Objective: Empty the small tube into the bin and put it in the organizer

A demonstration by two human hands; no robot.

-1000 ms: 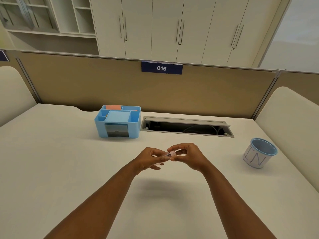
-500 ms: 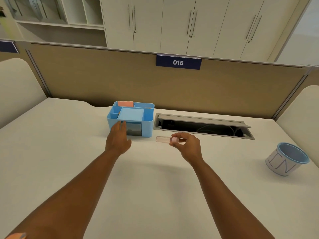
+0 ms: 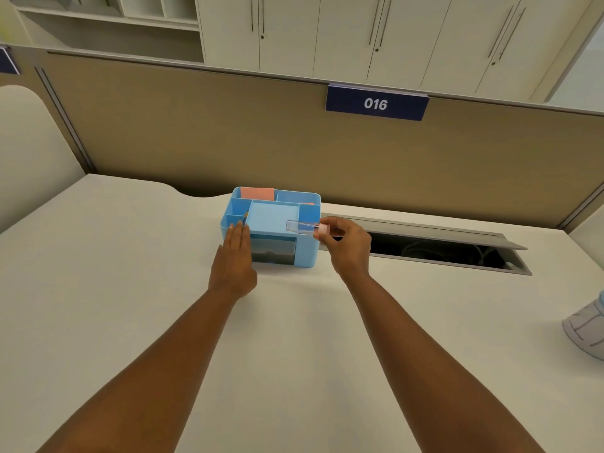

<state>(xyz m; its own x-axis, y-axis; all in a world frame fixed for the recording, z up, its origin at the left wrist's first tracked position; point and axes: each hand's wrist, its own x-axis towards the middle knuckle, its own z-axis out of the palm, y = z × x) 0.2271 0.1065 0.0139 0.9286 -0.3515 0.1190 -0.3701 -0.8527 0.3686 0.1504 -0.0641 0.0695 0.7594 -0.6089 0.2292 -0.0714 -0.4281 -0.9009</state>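
Even, soft overhead light, moderately bright, no glare. Faint diffuse shadows under both forearms on the off-white matte desk [image 3: 98,289]. Strong wide-angle bowing: the tan fabric partition [image 3: 228,135] curves, corners stretch. Focus slightly soft overall; compression smear on edges.

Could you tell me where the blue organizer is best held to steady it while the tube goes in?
Hold the blue organizer by its left front corner, coming from the near side, as the left hand does; its flat upright walls suit an open palm, and the top compartments stay clear.
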